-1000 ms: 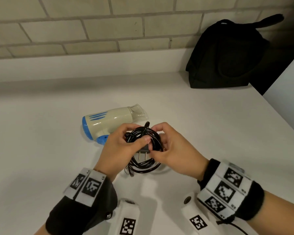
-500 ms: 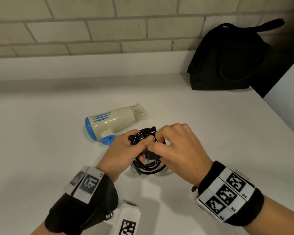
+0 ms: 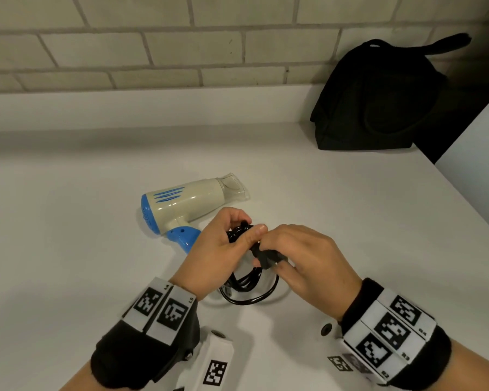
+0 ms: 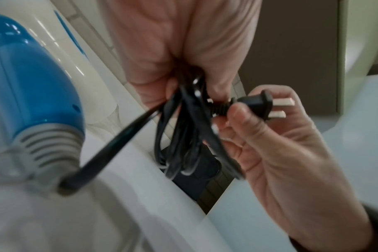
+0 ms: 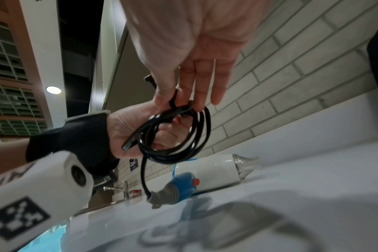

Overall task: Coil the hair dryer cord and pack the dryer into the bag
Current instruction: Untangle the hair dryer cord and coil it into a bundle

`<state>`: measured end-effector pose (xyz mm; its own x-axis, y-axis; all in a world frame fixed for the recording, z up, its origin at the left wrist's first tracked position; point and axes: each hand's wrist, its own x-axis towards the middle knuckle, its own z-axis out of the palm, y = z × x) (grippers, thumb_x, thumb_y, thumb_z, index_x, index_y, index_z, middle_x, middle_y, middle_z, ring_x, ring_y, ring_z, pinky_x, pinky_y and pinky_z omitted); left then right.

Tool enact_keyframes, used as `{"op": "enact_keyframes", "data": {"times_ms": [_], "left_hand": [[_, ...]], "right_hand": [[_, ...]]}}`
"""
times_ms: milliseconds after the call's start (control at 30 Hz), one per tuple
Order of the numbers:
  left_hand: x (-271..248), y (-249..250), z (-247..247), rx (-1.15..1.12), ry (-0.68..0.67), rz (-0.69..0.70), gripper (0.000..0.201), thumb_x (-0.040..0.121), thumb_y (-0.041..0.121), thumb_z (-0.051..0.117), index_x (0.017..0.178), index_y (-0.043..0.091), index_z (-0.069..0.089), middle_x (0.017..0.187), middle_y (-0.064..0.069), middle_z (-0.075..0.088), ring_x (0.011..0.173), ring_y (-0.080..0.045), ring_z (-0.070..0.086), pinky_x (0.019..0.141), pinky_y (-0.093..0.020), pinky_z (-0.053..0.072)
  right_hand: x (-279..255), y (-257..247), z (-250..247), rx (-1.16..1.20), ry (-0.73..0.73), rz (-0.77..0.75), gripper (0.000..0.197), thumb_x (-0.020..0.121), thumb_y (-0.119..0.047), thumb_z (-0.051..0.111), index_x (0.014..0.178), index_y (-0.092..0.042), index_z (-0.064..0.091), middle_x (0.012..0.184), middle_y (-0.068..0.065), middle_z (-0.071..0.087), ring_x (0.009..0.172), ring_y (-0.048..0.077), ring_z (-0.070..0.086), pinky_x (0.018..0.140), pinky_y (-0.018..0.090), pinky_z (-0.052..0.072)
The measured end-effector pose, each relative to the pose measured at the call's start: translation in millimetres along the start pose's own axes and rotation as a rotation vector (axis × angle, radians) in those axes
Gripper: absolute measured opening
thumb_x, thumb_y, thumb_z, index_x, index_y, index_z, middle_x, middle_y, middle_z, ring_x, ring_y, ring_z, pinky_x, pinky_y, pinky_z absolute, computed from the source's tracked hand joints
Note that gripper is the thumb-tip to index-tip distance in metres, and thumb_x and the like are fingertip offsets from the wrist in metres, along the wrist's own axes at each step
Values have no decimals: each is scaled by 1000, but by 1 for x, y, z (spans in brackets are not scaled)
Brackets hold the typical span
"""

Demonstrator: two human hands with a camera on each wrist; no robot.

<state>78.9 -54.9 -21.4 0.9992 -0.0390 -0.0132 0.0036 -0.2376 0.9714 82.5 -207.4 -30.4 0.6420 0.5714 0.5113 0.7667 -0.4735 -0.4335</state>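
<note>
From the head view, the hair dryer lay on its side on the white tabletop, nozzle toward the black bag, which stood well apart at the far right against the brick wall. Just in front of the dryer, the left hand gripped the top of the coiled black cord, whose loops hung down to the tabletop. The right hand held the plug beside the coil.

In the left wrist view, the left hand's fingers were curled tight round the bundled loops, while the right hand's fingers pinched the plug body, its two prongs pointing away from the coil. The cord ran from the dryer's blue handle up into the bundle.

In the right wrist view, the coil hung from the left hand above the tabletop, with one strand dropping to the grey strain relief at the dryer's handle.
</note>
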Motion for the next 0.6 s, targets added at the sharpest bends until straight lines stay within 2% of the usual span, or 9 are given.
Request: {"op": "enact_keyframes", "data": {"times_ms": [67, 133, 233, 333, 400, 467, 533, 600], "left_hand": [[0, -1, 0, 37, 7, 7, 16, 79, 36, 56, 78, 24, 46, 68, 5, 53, 49, -7, 46, 52, -18, 41], [0, -3, -1, 50, 6, 12, 16, 79, 38, 55, 78, 24, 45, 73, -1, 56, 56, -13, 45, 58, -27, 41], [-1, -8, -1, 83, 43, 81, 13, 84, 30, 54, 75, 26, 45, 69, 4, 52, 48, -2, 40, 55, -17, 37], [-1, -11, 2, 77, 60, 102, 14, 84, 30, 54, 73, 27, 46, 63, 9, 48, 44, -4, 35, 50, -15, 32], [0, -10, 4, 87, 68, 126, 14, 85, 26, 53, 73, 29, 47, 65, 11, 51, 48, -1, 41, 53, -12, 36], [0, -7, 7, 116, 61, 178, 15, 87, 20, 53, 74, 29, 52, 69, 12, 55, 59, 5, 49, 60, -7, 38], [0, -6, 11, 157, 68, 217, 13, 87, 19, 53, 76, 23, 59, 69, 13, 57, 64, 6, 52, 63, -5, 38], [1, -7, 12, 213, 103, 245, 19, 87, 23, 52, 77, 11, 63, 66, 9, 56, 66, 0, 52, 63, -7, 38]], "right_hand": [[0, -2, -3, 14, 32, 32, 8, 84, -31, 52, 88, -27, 48, 70, -6, 69, 64, 8, 54, 62, 24, 44], [-1, -4, -8, 52, 75, 68, 8, 83, -34, 52, 87, -28, 50, 73, -10, 70, 65, 7, 57, 63, 25, 44], [-5, -5, -13, 66, 119, 77, 8, 78, -25, 58, 84, -28, 53, 75, -12, 68, 67, 9, 59, 61, 31, 46], [-8, -5, -16, -48, 100, 16, 16, 76, -19, 62, 82, -28, 51, 71, -9, 68, 67, 10, 58, 64, 27, 43], [-8, -5, -17, -125, 90, -27, 17, 76, -16, 61, 82, -27, 49, 70, -9, 68, 68, 11, 57, 68, 24, 41], [-8, -7, -18, -195, 95, -68, 15, 76, -13, 55, 82, -25, 47, 70, -8, 68, 68, 14, 57, 70, 23, 40], [-8, -8, -19, -244, 87, -98, 15, 76, -11, 51, 82, -24, 47, 69, -6, 68, 66, 18, 59, 70, 26, 41], [-7, -7, -22, -264, 59, -104, 17, 75, -10, 53, 82, -24, 47, 69, -6, 68, 65, 19, 60, 70, 28, 41]]}}
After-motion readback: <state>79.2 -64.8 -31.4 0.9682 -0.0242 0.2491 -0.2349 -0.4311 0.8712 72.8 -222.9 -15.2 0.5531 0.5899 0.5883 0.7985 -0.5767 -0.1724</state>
